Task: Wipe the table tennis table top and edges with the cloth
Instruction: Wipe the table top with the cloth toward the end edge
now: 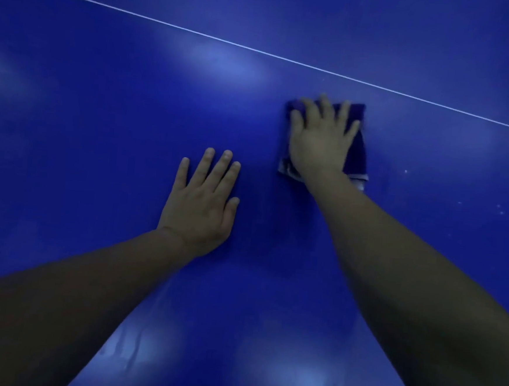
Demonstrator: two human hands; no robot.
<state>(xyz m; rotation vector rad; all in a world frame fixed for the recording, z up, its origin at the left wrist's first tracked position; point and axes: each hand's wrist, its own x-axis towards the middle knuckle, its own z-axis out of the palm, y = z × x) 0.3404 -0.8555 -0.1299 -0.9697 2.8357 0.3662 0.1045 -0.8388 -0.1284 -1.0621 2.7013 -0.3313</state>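
The blue table tennis table top [101,113] fills the whole view. A folded dark purple cloth [356,146] lies flat on it right of centre. My right hand [320,137] presses down on the cloth with spread, straight fingers and covers most of it. My left hand [200,204] rests flat on the bare table surface to the left of the cloth, fingers straight, holding nothing. Both forearms reach in from the bottom of the view.
A thin white line [258,50] runs across the table top from upper left to right, just beyond the cloth. Small pale specks [500,209] dot the surface at the right. Wet-looking streaks [131,344] show near the bottom. No table edge is visible.
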